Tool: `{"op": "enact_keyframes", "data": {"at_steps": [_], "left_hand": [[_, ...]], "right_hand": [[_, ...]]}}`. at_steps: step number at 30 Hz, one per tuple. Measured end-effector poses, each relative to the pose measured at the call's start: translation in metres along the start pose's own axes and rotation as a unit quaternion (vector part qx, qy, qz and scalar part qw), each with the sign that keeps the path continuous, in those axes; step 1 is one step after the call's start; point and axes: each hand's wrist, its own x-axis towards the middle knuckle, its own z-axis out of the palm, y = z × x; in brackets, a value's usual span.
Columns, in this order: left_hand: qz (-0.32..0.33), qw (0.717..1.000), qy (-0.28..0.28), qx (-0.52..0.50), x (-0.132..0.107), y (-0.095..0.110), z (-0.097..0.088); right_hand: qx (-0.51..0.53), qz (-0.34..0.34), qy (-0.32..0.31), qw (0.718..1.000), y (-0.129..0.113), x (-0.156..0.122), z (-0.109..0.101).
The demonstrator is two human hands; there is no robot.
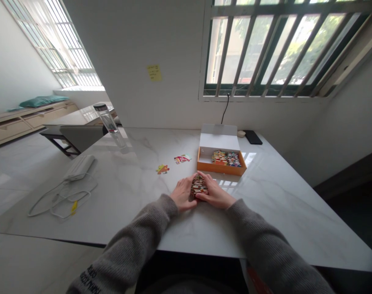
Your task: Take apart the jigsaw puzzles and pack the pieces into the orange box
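Observation:
A small stack of colourful puzzle pieces [199, 185] stands on the white marble table [136, 192], pressed between both hands. My left hand [182, 193] cups its left side and my right hand [214, 191] cups its right side, fingers curled against it. Just beyond lies an open orange box [220, 166] with more coloured pieces [228, 158] inside and its white lid folded back. Two loose puzzle pieces, one [163, 168] and another [182, 159], lie flat to the left of the box.
A clear water bottle [110, 124] stands at the back left. A white adapter with coiled cable [78, 168] lies at the left edge. A black phone [253, 137] and a small white object [241, 133] rest by the wall under the barred window.

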Motion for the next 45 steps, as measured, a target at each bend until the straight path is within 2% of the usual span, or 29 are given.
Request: {"op": "enact_keyframes", "data": {"at_steps": [3, 5, 7, 9, 12, 16, 22, 27, 29, 31, 33, 36, 37, 39, 41, 43, 45], "left_hand": [[0.0, 0.997, 0.065, -0.031, 0.0, -0.027, -0.022], [-0.066, 0.987, 0.148, 0.012, -0.001, -0.054, -0.04], [-0.143, 0.968, 0.194, 0.068, -0.003, -0.081, -0.057], [-0.192, 0.957, 0.189, 0.107, -0.006, -0.103, -0.067], [-0.244, 0.949, 0.134, 0.149, -0.011, -0.119, -0.072], [-0.267, 0.946, 0.087, 0.16, -0.013, -0.123, -0.069], [-0.248, 0.958, 0.098, 0.108, -0.013, -0.123, -0.067], [-0.225, 0.966, 0.128, -0.027, -0.01, -0.114, -0.067], [-0.227, 0.961, 0.113, -0.113, -0.006, -0.106, -0.066], [-0.23, 0.944, 0.078, -0.224, -0.002, -0.093, -0.066], [-0.216, 0.915, 0.061, -0.336, 0.001, -0.073, -0.065], [-0.153, 0.882, 0.036, -0.445, 0.0, -0.032, -0.058], [-0.122, 0.885, 0.015, -0.45, -0.001, -0.018, -0.054], [-0.061, 0.915, -0.043, -0.397, -0.005, 0.008, -0.043], [-0.05, 0.939, -0.065, -0.333, -0.008, 0.024, -0.031], [-0.075, 0.949, -0.086, -0.295, -0.009, 0.029, -0.022], [-0.094, 0.957, -0.095, -0.256, -0.009, 0.025, -0.016]], "right_hand": [[0.002, 0.011, -0.005, 1.0, -0.002, 0.001, -0.003], [0.001, 0.018, -0.009, 1.0, -0.003, 0.0, -0.004], [0.002, 0.02, -0.012, 1.0, -0.003, 0.0, -0.004], [0.003, 0.019, -0.013, 1.0, -0.003, -0.001, -0.004], [0.005, 0.02, -0.011, 1.0, -0.002, -0.001, -0.005], [0.005, 0.018, -0.011, 1.0, 0.0, -0.001, -0.005], [0.006, 0.015, -0.009, 1.0, 0.002, 0.0, -0.004], [0.007, 0.02, -0.011, 1.0, 0.0, 0.0, -0.004], [0.011, 0.021, -0.012, 1.0, -0.001, 0.0, -0.004], [0.014, 0.022, -0.011, 1.0, -0.001, 0.0, -0.004], [0.015, 0.02, -0.005, 1.0, -0.001, 0.0, -0.004], [0.012, 0.01, 0.004, 1.0, 0.001, 0.0, -0.003], [0.01, 0.006, 0.007, 1.0, 0.001, 0.001, -0.003], [0.009, -0.003, 0.012, 1.0, 0.002, 0.001, -0.002], [0.009, -0.008, 0.015, 1.0, 0.002, 0.001, -0.002], [0.008, -0.007, 0.015, 1.0, 0.001, 0.001, -0.002], [0.005, -0.005, 0.014, 1.0, 0.001, 0.001, -0.003]]}}
